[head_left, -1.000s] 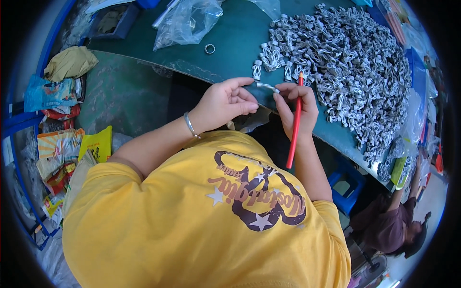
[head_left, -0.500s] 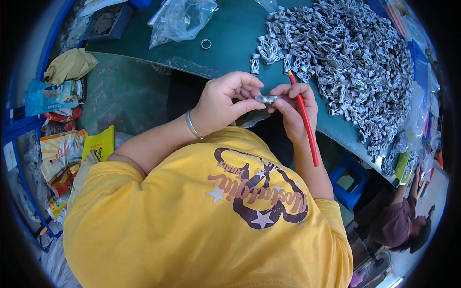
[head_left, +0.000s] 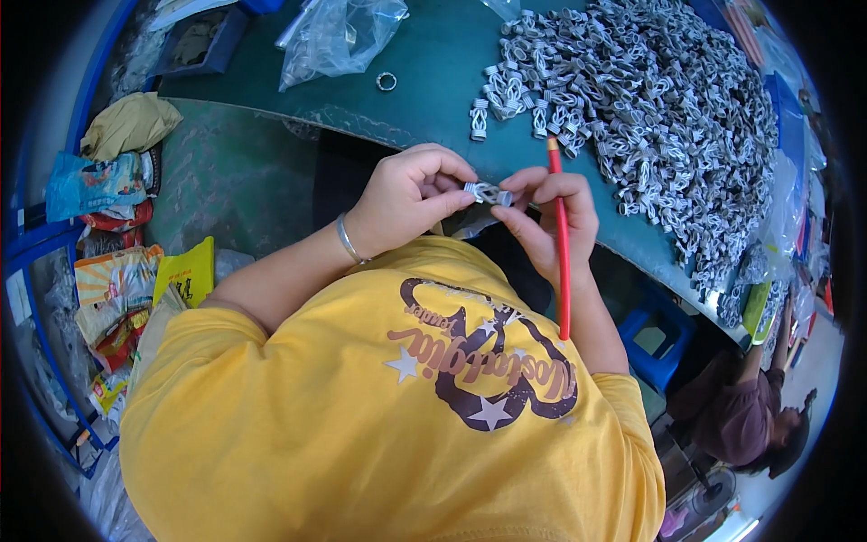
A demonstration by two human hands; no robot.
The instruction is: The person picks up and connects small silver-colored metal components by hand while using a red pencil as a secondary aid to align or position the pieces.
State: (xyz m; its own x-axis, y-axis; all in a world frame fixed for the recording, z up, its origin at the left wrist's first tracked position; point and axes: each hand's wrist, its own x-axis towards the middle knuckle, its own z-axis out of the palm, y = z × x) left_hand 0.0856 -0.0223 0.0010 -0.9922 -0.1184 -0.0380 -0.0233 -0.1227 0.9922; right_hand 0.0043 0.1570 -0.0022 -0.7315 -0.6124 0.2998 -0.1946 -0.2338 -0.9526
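Observation:
A small grey metal part (head_left: 488,193) with an open, twisted middle and ring-like ends lies level between my two hands. My left hand (head_left: 414,191) pinches its left end between thumb and fingers. At the other end, the fingertips of my right hand (head_left: 558,212) grip it. A long red stick (head_left: 564,262), pencil-like with a tan tip, is also tucked in my right hand and points down along the forearm. Just beyond my hands, two similar metal parts (head_left: 479,120) stand apart at the near edge of a large heap of the same parts (head_left: 659,117).
The heap covers the right of the green table (head_left: 433,86). A small metal ring (head_left: 386,81) and a clear plastic bag (head_left: 339,41) lie left of it. At far left stands a grey bin (head_left: 206,45). A blue stool (head_left: 657,336) and another person (head_left: 736,420) are at right.
The metal part has turned so that more of its open middle shows between my hands. The red stick has swung more upright, its lower end moving left and down.

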